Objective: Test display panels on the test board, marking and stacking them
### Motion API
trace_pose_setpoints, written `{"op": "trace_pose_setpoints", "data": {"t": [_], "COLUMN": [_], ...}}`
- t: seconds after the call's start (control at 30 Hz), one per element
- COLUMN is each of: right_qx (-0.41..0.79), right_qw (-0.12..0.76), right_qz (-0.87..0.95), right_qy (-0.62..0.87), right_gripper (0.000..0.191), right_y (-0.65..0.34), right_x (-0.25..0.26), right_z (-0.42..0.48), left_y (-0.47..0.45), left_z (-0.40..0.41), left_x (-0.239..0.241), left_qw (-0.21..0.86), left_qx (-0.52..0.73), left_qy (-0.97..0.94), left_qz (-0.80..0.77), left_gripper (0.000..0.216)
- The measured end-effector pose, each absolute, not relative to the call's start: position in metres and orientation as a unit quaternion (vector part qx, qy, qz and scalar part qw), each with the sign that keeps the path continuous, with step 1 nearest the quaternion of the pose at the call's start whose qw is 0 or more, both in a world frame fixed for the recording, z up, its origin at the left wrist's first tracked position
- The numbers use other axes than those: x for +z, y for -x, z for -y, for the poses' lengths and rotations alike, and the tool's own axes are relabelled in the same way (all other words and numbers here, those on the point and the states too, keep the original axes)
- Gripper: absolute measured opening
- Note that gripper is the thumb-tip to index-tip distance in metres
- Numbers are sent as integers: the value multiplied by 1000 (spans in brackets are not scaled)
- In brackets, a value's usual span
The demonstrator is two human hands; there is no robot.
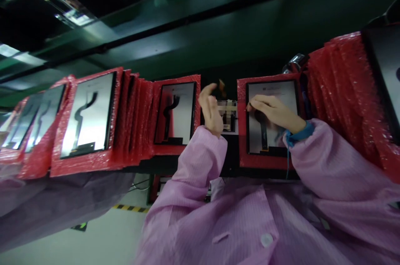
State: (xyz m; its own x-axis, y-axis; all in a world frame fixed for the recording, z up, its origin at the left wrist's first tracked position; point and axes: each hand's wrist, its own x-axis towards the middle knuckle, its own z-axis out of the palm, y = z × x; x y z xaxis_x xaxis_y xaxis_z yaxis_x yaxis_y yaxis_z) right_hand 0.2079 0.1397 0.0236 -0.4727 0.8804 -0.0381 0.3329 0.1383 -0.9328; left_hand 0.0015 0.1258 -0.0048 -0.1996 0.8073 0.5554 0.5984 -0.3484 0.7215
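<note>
My left hand (212, 111) is raised between two red bubble-wrap sheets, index finger arched and a gap between it and the thumb. Beside its fingertips is a small blurred amber-brown piece (221, 86); whether it touches them is unclear. My right hand (275, 111) lies over a flat display panel (276, 90), its fingers pressed together and bent at the panel's left edge. What they pinch, if anything, is hidden. A black ribbon cable (263, 133) on the panel is partly covered by that hand. Red bubble wrap (268, 161) lies under the panel.
Left stands another panel (184, 111) on red bubble wrap, beside a row of wrapped panels (93, 111). More red bubble wrap (343, 86) is stacked at the right. Between my hands sits a small pale-taped part (229, 115). Another person's sleeve (62, 202) is at lower left.
</note>
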Motion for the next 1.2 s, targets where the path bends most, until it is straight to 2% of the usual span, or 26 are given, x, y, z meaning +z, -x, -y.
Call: {"op": "trace_pose_setpoints", "data": {"t": [0.07,0.17,0.23,0.33,0.43,0.53,0.63,0.8,0.9,0.97,1.03,1.1,1.2], "right_qx": [492,348,232,148,112,94,96,91,70,60,45,24,7], "right_qw": [320,368,364,348,310,277,284,279,286,312,339,360,380], "right_qz": [666,692,721,729,736,747,745,743,731,709,686,670,656], "right_qy": [460,514,542,570,592,597,596,601,616,629,642,649,652], "right_gripper": [39,33,30,37,44,38,31,31,34,35,36,38,42], "right_y": [-214,-221,-227,-233,-236,-237,-235,-231,-231,-233,-236,-240,-245], "right_x": [21,14,7,-3,-11,-16,-17,0,23,39,52,61,69], "right_z": [-144,-153,-161,-172,-184,-197,-206,-202,-189,-178,-169,-161,-153], "left_y": [-2,-5,-10,-22,-31,-34,-34,-34,-34,-35,-38,-43,-51], "left_z": [-121,-110,-103,-93,-87,-85,-83,-82,-79,-74,-66,-56,-40], "left_x": [-5,-5,-6,-9,-16,-22,-26,-25,-24,-25,-26,-27,-23], "left_qw": [57,12,24,66,72,81,80,78,95,122,199,310,392], "left_qx": [575,579,520,371,282,253,253,273,320,364,400,417,413], "left_qy": [-558,-606,-705,-840,-902,-913,-909,-896,-857,-804,-742,-687,-646], "left_qz": [-596,-546,-483,-389,-319,-310,-322,-341,-393,-454,-500,-509,-509], "left_gripper": [43,44,44,48,54,61,65,72,86,101,107,100,70]}}
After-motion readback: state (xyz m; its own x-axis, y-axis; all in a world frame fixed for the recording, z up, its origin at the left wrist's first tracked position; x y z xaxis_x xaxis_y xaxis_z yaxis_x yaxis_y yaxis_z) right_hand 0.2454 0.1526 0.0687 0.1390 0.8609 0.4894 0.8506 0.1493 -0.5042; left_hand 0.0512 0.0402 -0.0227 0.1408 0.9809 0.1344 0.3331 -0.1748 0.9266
